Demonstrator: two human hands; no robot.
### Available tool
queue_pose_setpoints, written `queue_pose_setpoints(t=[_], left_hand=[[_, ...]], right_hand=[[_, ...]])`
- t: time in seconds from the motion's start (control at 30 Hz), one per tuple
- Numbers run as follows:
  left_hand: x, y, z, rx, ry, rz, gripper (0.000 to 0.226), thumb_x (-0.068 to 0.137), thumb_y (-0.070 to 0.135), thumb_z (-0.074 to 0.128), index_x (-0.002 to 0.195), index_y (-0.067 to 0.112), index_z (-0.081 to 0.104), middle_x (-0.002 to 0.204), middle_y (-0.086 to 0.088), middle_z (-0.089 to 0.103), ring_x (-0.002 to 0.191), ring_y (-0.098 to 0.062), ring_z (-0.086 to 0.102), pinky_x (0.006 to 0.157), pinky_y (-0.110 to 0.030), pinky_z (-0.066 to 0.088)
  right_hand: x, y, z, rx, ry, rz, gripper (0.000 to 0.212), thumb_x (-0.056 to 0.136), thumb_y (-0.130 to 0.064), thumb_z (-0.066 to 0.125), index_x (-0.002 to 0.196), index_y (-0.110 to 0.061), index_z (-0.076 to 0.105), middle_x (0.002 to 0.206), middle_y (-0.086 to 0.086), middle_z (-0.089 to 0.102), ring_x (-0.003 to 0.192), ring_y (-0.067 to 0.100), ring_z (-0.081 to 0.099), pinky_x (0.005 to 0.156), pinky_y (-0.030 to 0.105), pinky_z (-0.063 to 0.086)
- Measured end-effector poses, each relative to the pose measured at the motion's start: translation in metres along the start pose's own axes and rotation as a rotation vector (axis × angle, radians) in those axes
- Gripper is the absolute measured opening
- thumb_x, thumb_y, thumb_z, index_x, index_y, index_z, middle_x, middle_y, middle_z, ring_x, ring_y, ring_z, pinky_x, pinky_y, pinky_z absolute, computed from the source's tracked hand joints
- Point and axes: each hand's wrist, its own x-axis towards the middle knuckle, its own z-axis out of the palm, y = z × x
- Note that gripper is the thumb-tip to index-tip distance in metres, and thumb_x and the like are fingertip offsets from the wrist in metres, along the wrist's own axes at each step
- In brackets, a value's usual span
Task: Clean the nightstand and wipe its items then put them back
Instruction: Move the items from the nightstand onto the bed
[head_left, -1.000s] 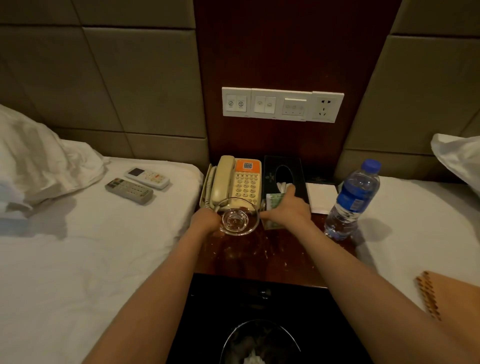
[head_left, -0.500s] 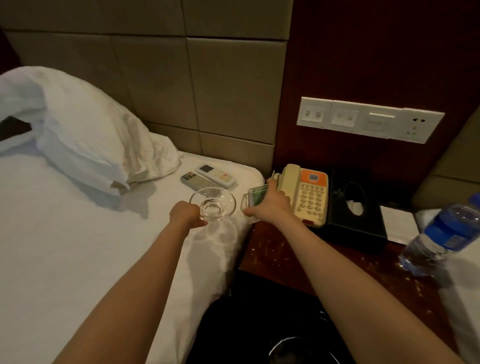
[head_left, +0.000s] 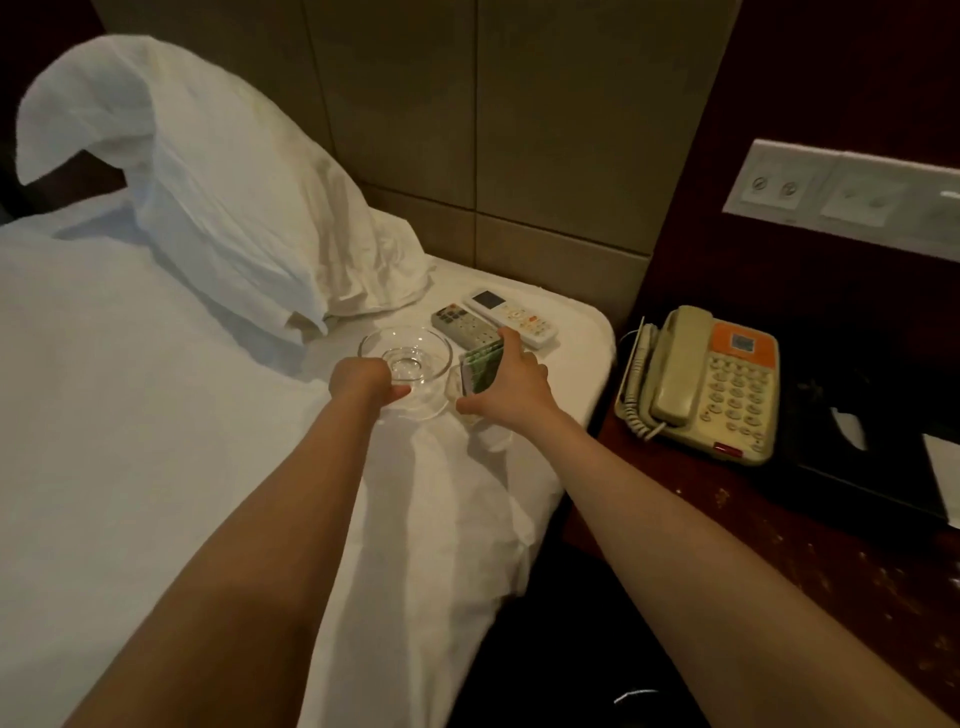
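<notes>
On the bed (head_left: 156, 415), a glass dish (head_left: 415, 358) sits just left of a card holder (head_left: 480, 371). The left remote control (head_left: 464, 328) and the right remote control (head_left: 514, 318) lie side by side just behind them, with the pillow (head_left: 208, 208) farther back on the left. Right of the bed, the telephone (head_left: 711, 384) stands on the counter (head_left: 779, 545), left of the tissue box (head_left: 852, 395).

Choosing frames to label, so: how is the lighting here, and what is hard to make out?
Head view: dim, warm light; the white bed is brightest, the nightstand falls dark. Head view: the glass dish in the left hand shows only by rim glints. Head view: wide-angle bend tilts the switch panel.
</notes>
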Motion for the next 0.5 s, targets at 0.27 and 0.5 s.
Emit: queue_pose_setpoints(t=[0.27, 0.5], left_hand=[[0.025, -0.008, 0.005, 0.242, 0.04, 0.036, 0.038, 0.094, -0.004, 0.042, 0.132, -0.01, 0.04, 0.112, -0.025, 0.061, 0.056, -0.019, 0.068, 0.027, -0.014, 0.038], [0.039, -0.011, 0.014, 0.579, 0.182, 0.207, 0.054, 0.098, 0.042, 0.038, 0.124, -0.003, 0.053, 0.128, -0.017, 0.057, 0.121, -0.029, 0.052, 0.095, -0.026, 0.038]], right_hand=[[0.027, 0.001, 0.018, -0.013, 0.017, -0.039, 0.108, 0.067, -0.03, 0.079, 0.149, -0.019, 0.009, 0.145, 0.014, 0.029, 0.134, 0.034, 0.024, 0.111, 0.044, 0.029], [0.031, 0.002, 0.033, 0.091, 0.134, -0.056, 0.107, 0.068, -0.026, 0.078, 0.148, -0.02, 0.008, 0.149, 0.009, 0.018, 0.137, 0.03, 0.02, 0.112, 0.04, 0.026]])
